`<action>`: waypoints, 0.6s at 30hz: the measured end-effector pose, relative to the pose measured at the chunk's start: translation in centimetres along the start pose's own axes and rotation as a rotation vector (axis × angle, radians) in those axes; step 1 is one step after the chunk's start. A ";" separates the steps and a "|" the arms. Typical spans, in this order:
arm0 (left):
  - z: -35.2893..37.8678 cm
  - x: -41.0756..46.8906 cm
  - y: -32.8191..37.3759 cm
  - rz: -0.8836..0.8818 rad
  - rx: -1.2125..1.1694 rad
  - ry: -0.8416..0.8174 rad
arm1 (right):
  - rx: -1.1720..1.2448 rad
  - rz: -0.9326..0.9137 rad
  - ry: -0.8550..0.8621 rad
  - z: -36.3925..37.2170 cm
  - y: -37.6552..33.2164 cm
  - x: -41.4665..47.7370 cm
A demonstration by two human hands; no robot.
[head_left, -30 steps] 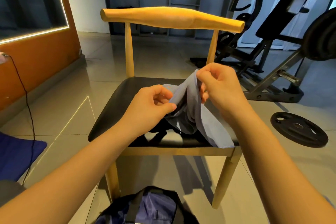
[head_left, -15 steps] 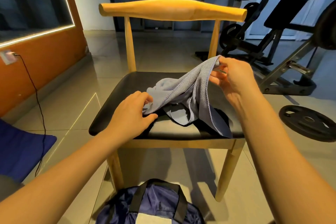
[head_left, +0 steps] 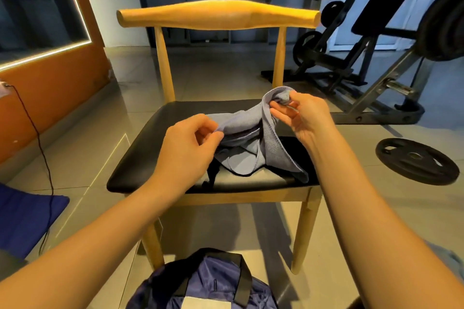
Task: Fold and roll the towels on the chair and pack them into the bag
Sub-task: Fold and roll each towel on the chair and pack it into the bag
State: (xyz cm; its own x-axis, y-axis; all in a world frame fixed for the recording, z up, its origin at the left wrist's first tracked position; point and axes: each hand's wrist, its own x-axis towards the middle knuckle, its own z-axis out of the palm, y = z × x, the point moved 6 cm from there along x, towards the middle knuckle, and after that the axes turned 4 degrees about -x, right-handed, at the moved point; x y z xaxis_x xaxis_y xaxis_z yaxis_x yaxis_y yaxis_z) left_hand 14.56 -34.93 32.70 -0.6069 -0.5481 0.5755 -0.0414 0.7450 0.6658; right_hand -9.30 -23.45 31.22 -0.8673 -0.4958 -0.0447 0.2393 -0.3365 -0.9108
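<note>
We stand in a home gym with a glossy tiled floor, looking down on a wooden chair with a black seat. Our left hand pinches one edge of a grey-blue towel between thumb and fingertips, low over the seat. Our right hand pinches another bunched part of it, held higher toward the back right of the seat. The towel sags rumpled between the two hands, its lower folds resting on the seat near the front edge. Some black cloth shows beneath it; we cannot tell what it is. On the floor in front of the chair, just below us, lies a navy bag with black handles. To the right lie a black weight plate and, behind it, a weight bench. At left, a black cable runs down to a blue mat.
</note>
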 end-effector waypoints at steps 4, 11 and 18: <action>5.3 -2.0 3.2 0.016 -0.135 -0.088 | 0.034 0.082 -0.008 -1.4 1.4 0.4; 13.0 -2.6 2.9 -0.055 -0.043 -0.183 | 0.063 0.176 -0.015 -3.6 2.4 0.1; 13.4 -1.0 3.5 -0.132 0.109 0.020 | 0.006 0.147 -0.099 -4.0 1.6 0.0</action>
State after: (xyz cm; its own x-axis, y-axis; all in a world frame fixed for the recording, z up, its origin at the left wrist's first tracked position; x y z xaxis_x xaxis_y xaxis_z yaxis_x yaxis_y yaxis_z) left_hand 4.32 -26.66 28.13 -0.5748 -0.6506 0.4962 -0.2067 0.7022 0.6813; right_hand -10.64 -20.72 28.15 -0.7757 -0.6162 -0.1366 0.3635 -0.2593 -0.8948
